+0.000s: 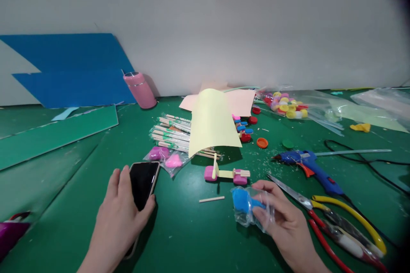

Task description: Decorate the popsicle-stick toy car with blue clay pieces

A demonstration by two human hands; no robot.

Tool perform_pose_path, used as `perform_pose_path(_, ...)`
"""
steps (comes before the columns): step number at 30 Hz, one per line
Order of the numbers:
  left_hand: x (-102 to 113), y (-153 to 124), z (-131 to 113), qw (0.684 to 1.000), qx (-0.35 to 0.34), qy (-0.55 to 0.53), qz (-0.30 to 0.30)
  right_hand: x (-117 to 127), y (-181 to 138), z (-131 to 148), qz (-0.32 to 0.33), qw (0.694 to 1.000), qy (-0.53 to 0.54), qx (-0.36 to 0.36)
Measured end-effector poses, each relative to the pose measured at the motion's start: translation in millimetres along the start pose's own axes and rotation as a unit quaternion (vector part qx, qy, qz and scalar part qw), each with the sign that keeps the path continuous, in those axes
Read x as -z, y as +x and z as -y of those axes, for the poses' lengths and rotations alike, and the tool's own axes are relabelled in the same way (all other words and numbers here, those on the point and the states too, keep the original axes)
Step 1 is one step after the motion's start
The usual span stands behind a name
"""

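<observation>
My left hand is closed over a smartphone with a dark screen, its thumb and fingers along the edges; the phone lies on the green table. Between the thumb and fingers of my right hand is a clear plastic bag with blue clay in it. Just beyond that hand sits a small model with pink blocks at both ends, a pale yellow strip between them and an upright piece. A short wooden stick lies between my hands.
Scissors, pliers and a blue glue gun lie at right. Wrapped sticks, bagged pink clay and curved yellow paper lie ahead. A pink tumbler and bagged caps stand further back.
</observation>
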State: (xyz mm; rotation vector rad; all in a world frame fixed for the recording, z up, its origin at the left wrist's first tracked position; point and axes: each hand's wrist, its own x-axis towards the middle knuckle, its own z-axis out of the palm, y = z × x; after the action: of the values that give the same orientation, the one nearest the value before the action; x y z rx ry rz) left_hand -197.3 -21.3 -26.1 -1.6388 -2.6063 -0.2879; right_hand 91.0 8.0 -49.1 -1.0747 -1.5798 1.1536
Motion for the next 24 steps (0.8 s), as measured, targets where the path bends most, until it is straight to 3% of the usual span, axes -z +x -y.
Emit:
perform_pose_path(15, -1, 9, -5, 0.999, 0.005, -0.05, 0.008, 0, -3, -2, 0.022, 0.999, 0.024, -0.032)
perform_pose_path(18, 6, 1, -14, 0.998, 0.004, -0.058, -0.04, 0, -3, -1, 0.02, 0.999, 0.017, -0.022)
perform_pose_path(21, 18, -20, -33, 0.973, -0.047, -0.169, -0.148, 0, -2, 0, 0.017, 1.0, 0.015, -0.008)
perform_pose_path(22, 21, -29, -41, 0.962, -0.067, -0.217, -0.154, 0, -1, 0, 0.018, 1.0, 0.016, -0.003)
perform_pose_path(24, 25, -44, -59, 0.93, -0.08, -0.353, -0.069, 0, 0, 1, 0.023, 0.999, 0.022, 0.01)
